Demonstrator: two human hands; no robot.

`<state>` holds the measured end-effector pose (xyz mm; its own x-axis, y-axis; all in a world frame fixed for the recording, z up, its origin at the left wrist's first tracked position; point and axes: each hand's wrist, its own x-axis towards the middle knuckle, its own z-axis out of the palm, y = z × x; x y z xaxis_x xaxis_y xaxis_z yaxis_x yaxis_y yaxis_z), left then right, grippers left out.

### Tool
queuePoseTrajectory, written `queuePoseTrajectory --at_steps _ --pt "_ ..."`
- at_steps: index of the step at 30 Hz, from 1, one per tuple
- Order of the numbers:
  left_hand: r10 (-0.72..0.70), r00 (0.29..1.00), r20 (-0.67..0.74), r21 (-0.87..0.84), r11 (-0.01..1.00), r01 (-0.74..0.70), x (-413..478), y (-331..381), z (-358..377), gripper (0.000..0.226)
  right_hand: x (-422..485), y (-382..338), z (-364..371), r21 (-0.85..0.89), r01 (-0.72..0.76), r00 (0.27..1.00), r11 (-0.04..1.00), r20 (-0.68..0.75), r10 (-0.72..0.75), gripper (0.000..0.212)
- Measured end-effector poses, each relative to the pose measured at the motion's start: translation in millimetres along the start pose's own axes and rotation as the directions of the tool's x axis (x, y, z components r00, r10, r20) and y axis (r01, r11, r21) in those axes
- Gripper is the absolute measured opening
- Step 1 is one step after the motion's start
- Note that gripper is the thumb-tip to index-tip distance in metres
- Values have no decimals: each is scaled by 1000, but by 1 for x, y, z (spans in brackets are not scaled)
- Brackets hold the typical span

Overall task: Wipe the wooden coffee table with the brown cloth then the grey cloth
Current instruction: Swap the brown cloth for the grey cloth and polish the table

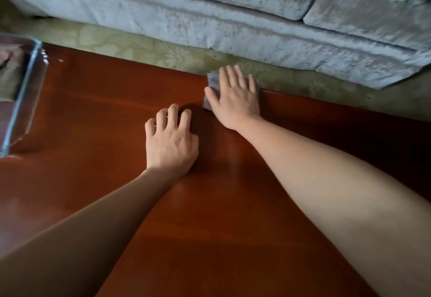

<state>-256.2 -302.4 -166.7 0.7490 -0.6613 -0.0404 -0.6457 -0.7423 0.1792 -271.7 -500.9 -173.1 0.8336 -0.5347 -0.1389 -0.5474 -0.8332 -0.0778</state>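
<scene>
Most of the grey cloth (211, 86) was hidden under the right hand (234, 97), which lay flat and open on it with fingers spread, pressing it to the far edge of the wooden surface (98, 100) in the upper middle of the frame; only a strip of fabric showed left of the hand and past the fingertips. The left hand (170, 142) rested just below and to the left of it, at the centre of the frame, holding nothing, its fingers loosely curled with the tips on the wood. Both forearms ran in from the bottom corners, cut off by the frame. At the left edge stood a clear glass or plastic container (28, 91), cropped by the frame, its contents too blurred to name; something brownish showed inside, but whether it was the brown cloth could not be told. Across the top ran a pale velvet sofa (210, 12), with patterned green carpet (140, 47) between it and the surface. No writing or labels were legible.
</scene>
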Motion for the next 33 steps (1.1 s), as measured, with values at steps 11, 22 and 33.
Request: queuePoseTrajectory --at_steps 11,22,33 --pt "4 999 -41 -37 999 -5 29 109 26 49 -92 285 -18 14 -363 932 932 23 362 90" --pt "-8 997 -71 -6 1000 8 29 112 29 46 -11 71 -10 52 -29 999 998 22 28 63" --pt "-67 991 -118 -16 998 66 34 147 34 52 -57 249 -14 25 -33 999 999 4 33 58"
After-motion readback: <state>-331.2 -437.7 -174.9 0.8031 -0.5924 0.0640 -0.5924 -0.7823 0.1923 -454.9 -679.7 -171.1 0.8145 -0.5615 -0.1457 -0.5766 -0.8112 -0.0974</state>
